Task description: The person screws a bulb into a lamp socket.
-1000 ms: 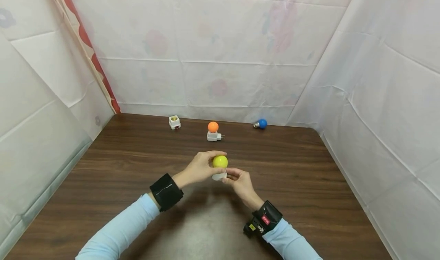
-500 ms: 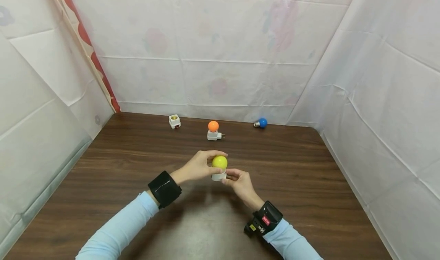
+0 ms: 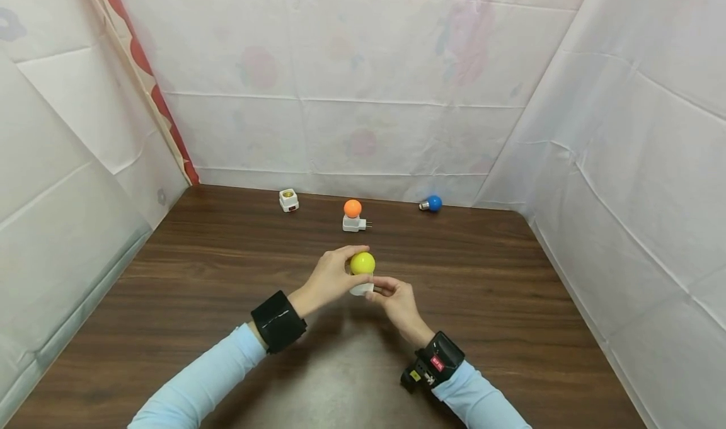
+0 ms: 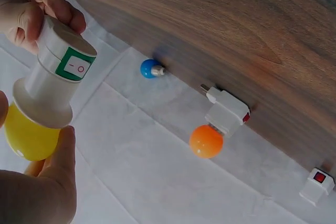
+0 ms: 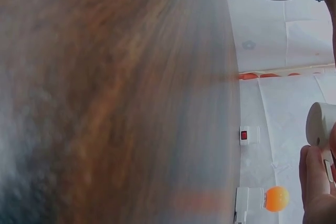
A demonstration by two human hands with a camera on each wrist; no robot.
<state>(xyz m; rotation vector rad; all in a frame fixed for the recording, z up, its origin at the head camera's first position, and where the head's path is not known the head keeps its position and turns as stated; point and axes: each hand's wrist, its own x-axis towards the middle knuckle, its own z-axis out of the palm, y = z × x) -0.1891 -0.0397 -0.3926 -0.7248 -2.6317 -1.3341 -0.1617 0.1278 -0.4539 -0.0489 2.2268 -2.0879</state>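
Observation:
My left hand (image 3: 331, 279) pinches a yellow light bulb (image 3: 362, 263) between thumb and fingers. Below the bulb is a white lamp socket (image 3: 362, 289), gripped at its lower end by the fingertips of my right hand (image 3: 399, 304). In the left wrist view, the yellow bulb meets the socket's wide collar (image 4: 42, 103), its base hidden inside. A rocker switch (image 4: 77, 67) with a green surround shows on the socket's side. Bulb and socket are held up over the table. In the right wrist view, the socket (image 5: 319, 127) shows only partly, at the right edge.
On the brown table (image 3: 488, 278), an orange bulb (image 3: 353, 208) sits in a white plug-in socket (image 3: 351, 225) with prongs pointing right. Behind to the left stands another white socket (image 3: 288, 200), its opening upward. A blue bulb (image 3: 434, 203) lies at the back right. White sheets (image 3: 363, 70) surround the table.
Bulb and socket dip slightly, then rise a little. My left fingers and wrist shift around the yellow bulb, while my right hand stays nearly in place on the socket.

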